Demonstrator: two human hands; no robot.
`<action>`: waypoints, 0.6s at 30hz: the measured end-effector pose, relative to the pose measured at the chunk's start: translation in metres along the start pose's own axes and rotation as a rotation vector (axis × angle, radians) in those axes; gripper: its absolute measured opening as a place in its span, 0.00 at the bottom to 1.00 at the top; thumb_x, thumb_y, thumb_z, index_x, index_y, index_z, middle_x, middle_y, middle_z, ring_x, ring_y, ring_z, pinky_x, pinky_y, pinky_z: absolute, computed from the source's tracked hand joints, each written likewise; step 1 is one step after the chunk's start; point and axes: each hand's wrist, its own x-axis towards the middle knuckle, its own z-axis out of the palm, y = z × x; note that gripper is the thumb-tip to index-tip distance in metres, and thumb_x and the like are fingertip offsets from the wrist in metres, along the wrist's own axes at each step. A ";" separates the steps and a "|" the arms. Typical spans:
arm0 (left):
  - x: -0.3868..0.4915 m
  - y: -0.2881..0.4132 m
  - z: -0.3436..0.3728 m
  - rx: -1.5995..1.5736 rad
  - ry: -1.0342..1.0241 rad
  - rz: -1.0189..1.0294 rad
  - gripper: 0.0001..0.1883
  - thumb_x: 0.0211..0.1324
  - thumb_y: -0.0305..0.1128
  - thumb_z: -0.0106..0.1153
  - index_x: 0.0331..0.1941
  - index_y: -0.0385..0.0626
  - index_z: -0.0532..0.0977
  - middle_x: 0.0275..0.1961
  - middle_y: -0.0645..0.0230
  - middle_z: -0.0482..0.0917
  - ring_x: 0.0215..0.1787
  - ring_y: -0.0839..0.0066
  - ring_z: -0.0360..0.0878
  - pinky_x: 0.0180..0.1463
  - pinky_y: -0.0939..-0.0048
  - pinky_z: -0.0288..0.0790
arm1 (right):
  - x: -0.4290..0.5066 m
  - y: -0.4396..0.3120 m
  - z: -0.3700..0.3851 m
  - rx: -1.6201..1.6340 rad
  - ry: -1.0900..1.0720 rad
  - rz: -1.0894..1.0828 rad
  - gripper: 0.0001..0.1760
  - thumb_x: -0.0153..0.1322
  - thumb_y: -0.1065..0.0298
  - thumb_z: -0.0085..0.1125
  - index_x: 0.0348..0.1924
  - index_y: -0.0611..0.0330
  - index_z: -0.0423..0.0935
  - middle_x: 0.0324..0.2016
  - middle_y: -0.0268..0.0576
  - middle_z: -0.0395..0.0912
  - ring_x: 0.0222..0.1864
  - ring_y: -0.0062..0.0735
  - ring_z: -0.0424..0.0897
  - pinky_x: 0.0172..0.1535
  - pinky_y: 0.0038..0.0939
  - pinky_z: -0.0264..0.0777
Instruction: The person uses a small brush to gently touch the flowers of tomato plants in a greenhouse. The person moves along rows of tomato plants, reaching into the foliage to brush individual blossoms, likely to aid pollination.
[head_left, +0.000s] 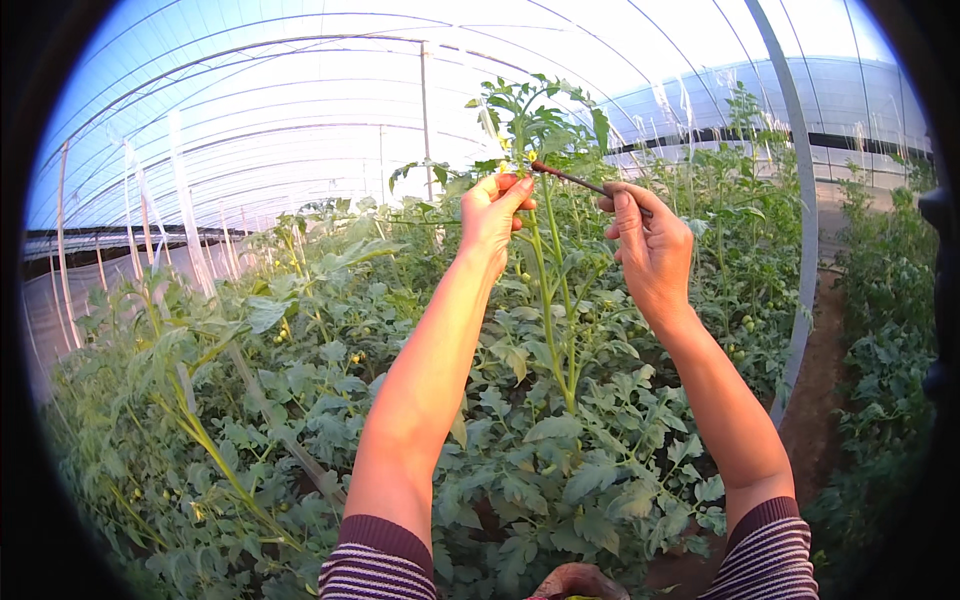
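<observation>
My left hand (496, 206) is raised in front of me, thumb and fingers pinched at a yellow tomato flower cluster (505, 166). What exactly lies between the fingertips is partly hidden. Between the thumb and fingers of my right hand (651, 244) is a thin dark stick (574, 178), perhaps a small brush, with a reddish-brown tip. That tip is at or very near a yellow flower (533, 156); contact cannot be told. The tall tomato plant (544, 289) rises behind my hands, its leafy top above them.
Dense tomato foliage (555, 480) with some green fruit (748, 322) surrounds me. A grey metal post (804, 195) curves up at the right, beside a soil path (823, 360). White strings (187, 202) hang at the left. Below me shows a curved brownish rim or handle (581, 577).
</observation>
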 end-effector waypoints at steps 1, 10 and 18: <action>0.001 -0.001 -0.001 -0.004 -0.004 0.000 0.10 0.53 0.32 0.63 0.36 0.40 0.74 0.31 0.72 0.78 0.27 0.84 0.76 0.23 0.83 0.59 | 0.000 -0.001 -0.001 0.010 0.003 0.003 0.12 0.72 0.68 0.52 0.42 0.66 0.77 0.27 0.40 0.81 0.21 0.19 0.75 0.27 0.21 0.71; 0.003 -0.007 -0.006 0.053 -0.056 -0.035 0.11 0.51 0.35 0.65 0.35 0.44 0.74 0.31 0.75 0.77 0.28 0.86 0.75 0.22 0.86 0.59 | 0.000 -0.003 0.000 0.035 -0.025 -0.064 0.10 0.70 0.70 0.54 0.41 0.65 0.77 0.28 0.42 0.81 0.23 0.20 0.76 0.27 0.22 0.70; 0.002 -0.008 -0.002 0.066 -0.050 -0.015 0.11 0.51 0.35 0.66 0.35 0.45 0.75 0.31 0.75 0.78 0.28 0.86 0.75 0.22 0.85 0.59 | 0.005 -0.001 0.005 0.044 -0.128 -0.080 0.10 0.70 0.69 0.54 0.41 0.65 0.77 0.28 0.42 0.81 0.22 0.21 0.77 0.28 0.22 0.71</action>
